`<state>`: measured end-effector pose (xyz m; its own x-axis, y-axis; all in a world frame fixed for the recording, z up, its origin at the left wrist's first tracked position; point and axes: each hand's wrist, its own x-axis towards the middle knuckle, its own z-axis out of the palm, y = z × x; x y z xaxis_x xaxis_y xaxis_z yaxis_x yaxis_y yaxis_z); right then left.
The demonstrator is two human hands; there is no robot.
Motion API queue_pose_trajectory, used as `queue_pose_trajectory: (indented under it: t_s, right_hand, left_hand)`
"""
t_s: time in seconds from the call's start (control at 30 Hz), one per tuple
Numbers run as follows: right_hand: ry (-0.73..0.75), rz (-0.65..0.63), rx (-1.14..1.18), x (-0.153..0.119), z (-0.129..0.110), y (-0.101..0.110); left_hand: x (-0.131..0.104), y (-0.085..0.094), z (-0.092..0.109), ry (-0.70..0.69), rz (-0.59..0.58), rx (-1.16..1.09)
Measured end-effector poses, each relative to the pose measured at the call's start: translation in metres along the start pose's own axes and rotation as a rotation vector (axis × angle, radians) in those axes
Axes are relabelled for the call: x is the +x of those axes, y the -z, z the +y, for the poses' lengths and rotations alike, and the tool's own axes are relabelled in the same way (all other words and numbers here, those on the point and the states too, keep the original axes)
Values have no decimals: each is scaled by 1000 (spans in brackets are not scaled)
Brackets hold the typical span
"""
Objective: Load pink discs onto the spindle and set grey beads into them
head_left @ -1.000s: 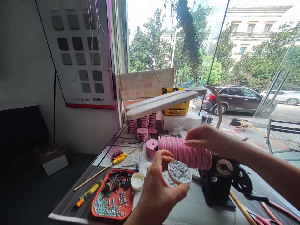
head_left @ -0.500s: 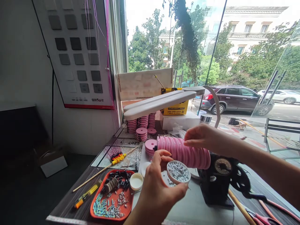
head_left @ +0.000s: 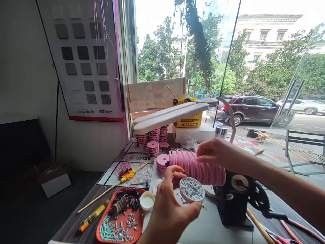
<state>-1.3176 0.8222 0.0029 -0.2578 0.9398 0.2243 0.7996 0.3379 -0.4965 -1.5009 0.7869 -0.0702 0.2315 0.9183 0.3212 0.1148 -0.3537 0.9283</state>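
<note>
My left hand [head_left: 172,201] grips a small round tub [head_left: 192,189] of pale grey beads, thumb at its near rim, fingers on the far side. Just behind it, a row of pink spools [head_left: 185,166] sits side by side on the shaft of a black hand-cranked winder [head_left: 236,193]. Over the top of that row is my right hand [head_left: 209,150], its fingers curled and pinched together against the spools. Whatever those fingertips hold is hidden or too fine to make out. Loose beads [head_left: 183,200] lie on a white surface below the tub.
An orange-red tray [head_left: 99,234] of small metal and black parts stands left, beside a white lid [head_left: 147,200]. Behind are stacked pink spools [head_left: 152,145] and a white lamp [head_left: 170,117] reaching low overhead. Pink-handled scissors [head_left: 281,239] lie front right.
The view has shifted slightly, so everything sits a little lower and further left. Both hands keep nearly the same pose around the tub and the spools.
</note>
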Motion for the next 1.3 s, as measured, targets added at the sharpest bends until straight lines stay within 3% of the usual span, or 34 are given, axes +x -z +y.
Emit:
queue_pose_trajectory:
  t_s: [0.2, 0.4, 0.63, 0.8, 1.0, 1.17, 1.3]
  right_hand:
    - [72, -177, -154, -36, -32, -22]
    - [84, -174, -307, -41, -44, -32]
    - [77, -134, -210, -37, -34, -17]
    - [14, -137, -28, -28, -13, 1]
    - [-32, -76, 27, -14, 8, 12]
    - [-4, -24, -84, -12, 9, 13]
    - [0, -27, -130, -12, 8, 14]
  left_hand:
    - [-3, -4, -1, -26, -50, 13]
    - [-3, -10, 1, -24, -92, 25]
    - [-1, -8, 6, -1, -115, 40]
    - [0, -7, 5, 13, -112, 41]
    - [3, -7, 7, -2, -125, 41]
    - [3, -8, 8, 15, -128, 41]
    - [1, -19, 6, 19, -133, 54]
